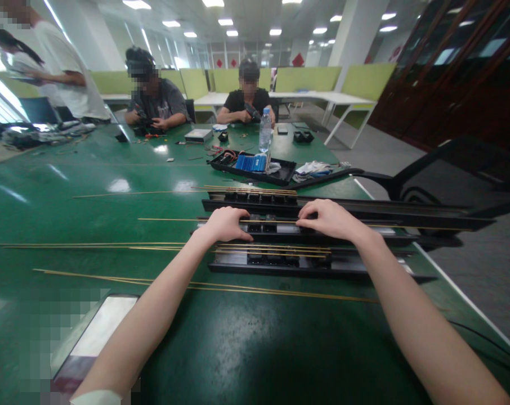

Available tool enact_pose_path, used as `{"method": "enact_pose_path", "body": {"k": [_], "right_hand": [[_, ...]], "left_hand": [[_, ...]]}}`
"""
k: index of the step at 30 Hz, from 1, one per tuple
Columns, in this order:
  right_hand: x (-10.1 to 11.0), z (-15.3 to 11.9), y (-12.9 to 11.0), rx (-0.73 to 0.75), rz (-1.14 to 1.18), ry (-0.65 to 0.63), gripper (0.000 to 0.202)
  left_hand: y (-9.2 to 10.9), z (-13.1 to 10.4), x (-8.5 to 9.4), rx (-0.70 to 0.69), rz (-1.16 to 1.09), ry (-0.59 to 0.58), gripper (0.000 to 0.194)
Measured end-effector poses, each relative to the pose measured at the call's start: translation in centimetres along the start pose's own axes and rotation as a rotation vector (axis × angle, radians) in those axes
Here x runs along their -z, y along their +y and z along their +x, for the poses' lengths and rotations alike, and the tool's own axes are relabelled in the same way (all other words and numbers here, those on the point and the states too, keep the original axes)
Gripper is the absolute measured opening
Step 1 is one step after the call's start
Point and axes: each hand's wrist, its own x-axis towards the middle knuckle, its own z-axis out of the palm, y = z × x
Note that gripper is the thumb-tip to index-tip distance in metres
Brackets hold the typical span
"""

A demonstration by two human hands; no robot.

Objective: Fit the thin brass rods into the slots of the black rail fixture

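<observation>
Three long black channels lie across the green table, the far one [343,205], the middle one [348,236] and the near one [233,269], with small black blocks inside. My left hand [229,223] is at the middle channel, thumb and fingers apart around its left part, beside two black blocks [262,223]. My right hand [326,218] pinches a thin brass rod [174,220] that runs along the middle channel. Several brass rods [272,249] rest over the near channel, and more [255,190] lie over the far one.
Loose brass rods [246,289] lie nearest me, with a phone [105,326] at the left. Beyond the channels are a black tray [284,171] with blue parts, cloths [316,170] and a bottle [265,132]. Two people sit across the table; a chair [457,169] stands right.
</observation>
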Motion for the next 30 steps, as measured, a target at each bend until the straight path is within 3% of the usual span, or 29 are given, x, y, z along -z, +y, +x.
{"method": "enact_pose_path", "body": {"k": [10, 16, 20, 25, 30], "right_hand": [[0.2, -0.1, 0.4, 0.045, 0.084, -0.02, 0.021], [0.2, 0.0, -0.5, 0.038, 0.129, 0.014, 0.026], [-1.2, 0.5, -1.9, 0.01, 0.021, 0.052, 0.035], [-3.6, 1.1, -4.5, 0.005, -0.068, 0.013, 0.042], [-4.5, 1.3, -5.5, 0.012, -0.134, 0.059, 0.043]], "left_hand": [[0.1, -0.1, 0.0, -0.019, 0.01, 0.011, 0.082], [0.0, 0.1, -0.1, -0.012, 0.024, 0.006, 0.082], [-0.1, 0.1, -0.1, -0.014, 0.019, 0.004, 0.082], [0.1, 0.0, 0.0, -0.008, 0.006, 0.006, 0.078], [0.0, 0.0, 0.1, -0.004, 0.002, 0.002, 0.077]]}}
